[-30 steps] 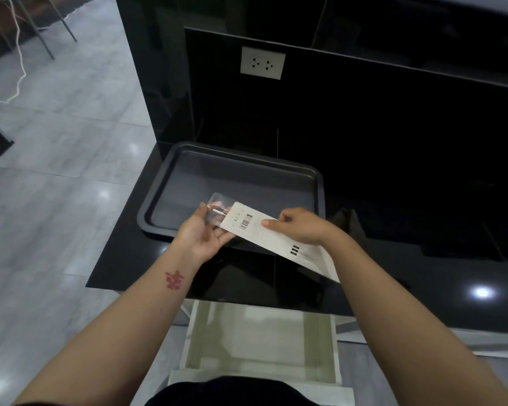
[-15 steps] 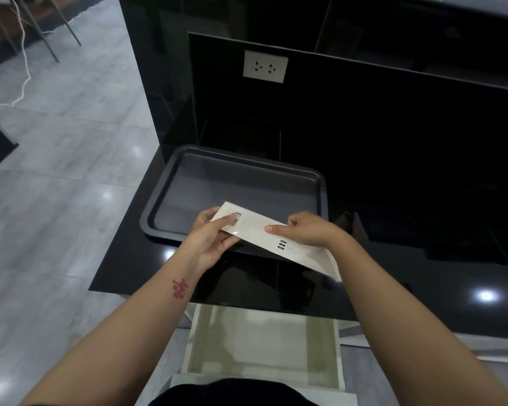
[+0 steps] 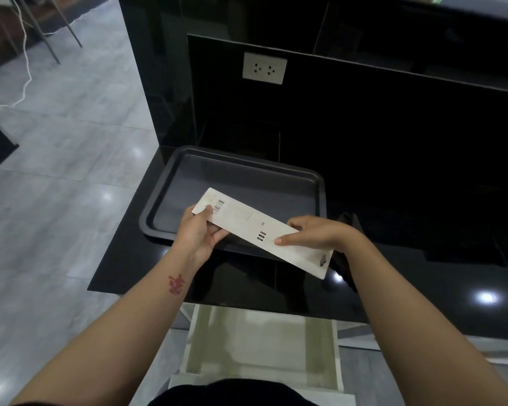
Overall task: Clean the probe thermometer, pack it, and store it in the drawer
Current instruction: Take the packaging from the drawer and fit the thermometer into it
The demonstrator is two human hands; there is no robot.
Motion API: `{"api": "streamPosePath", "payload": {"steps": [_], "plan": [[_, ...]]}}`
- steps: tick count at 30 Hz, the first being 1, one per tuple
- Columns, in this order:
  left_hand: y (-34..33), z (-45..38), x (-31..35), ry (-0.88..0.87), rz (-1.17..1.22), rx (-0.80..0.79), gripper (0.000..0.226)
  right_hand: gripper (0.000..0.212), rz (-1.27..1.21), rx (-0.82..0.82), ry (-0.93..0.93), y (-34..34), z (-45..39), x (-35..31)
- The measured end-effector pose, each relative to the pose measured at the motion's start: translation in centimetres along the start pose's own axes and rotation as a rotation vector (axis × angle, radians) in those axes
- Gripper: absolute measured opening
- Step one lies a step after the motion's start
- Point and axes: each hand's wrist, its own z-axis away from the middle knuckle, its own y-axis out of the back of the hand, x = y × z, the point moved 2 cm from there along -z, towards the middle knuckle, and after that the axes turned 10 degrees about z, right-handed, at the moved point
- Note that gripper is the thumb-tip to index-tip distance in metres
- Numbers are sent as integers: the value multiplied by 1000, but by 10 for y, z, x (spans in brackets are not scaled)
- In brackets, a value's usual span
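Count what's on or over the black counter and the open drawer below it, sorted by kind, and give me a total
Baking trays: 1, the dark tray on the counter.
White packages: 1, the long white package held by the left hand and right hand.
Drawers: 1, the open drawer below.
Total: 3

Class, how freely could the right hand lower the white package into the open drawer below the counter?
Probably freely: the right hand grips the white package, and the open drawer just below shows nothing blocking it, though the left hand also holds it.

Home kitchen: black glossy counter [image 3: 135, 268], baking tray [image 3: 159, 212], wall socket [image 3: 264, 68], tiled floor [image 3: 56, 200].
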Motion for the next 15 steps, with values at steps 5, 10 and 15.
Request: {"api": "streamPosePath", "payload": {"steps": [5, 10, 15], "plan": [[-5, 6, -14, 80, 30, -76, 31, 34, -81, 59, 71, -1, 3, -7], [-10, 11, -21, 33, -15, -59, 31, 37, -29, 71, 83, -3, 0, -11], [-12, 14, -23, 76, 17, -19, 31, 25, -52, 155, 136, -9, -3, -15]]}}
